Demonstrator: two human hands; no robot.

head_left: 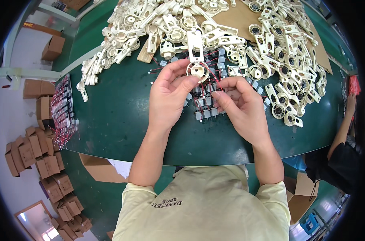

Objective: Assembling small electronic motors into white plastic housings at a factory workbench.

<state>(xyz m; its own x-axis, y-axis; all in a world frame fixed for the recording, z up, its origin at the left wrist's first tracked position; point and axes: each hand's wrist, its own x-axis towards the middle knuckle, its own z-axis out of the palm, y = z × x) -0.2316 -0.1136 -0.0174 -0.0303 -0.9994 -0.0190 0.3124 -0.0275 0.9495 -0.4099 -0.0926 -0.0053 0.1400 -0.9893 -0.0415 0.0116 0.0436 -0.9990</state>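
Observation:
My left hand (172, 86) is closed on a cream plastic housing (195, 46), pinching its round, spoked end between thumb and fingers. The flat, slotted arm of the housing points away from me. Just to the right, my right hand (242, 106) has its thumb and fingertips drawn together on a thin red wire (219, 85) beside the ring. Beneath both hands lie rows of small grey motors (206, 113) with red leads, partly covered by my fingers. Whether the wire joins the held housing is hard to make out.
Cream housings (142, 20) are heaped at the back of the green table (122, 120); several with black centres (284, 70) lie at right. More wired motors (63, 108) stand at the left edge. Cardboard boxes (38, 146) line the floor, and another person's arm (345, 124) shows at far right.

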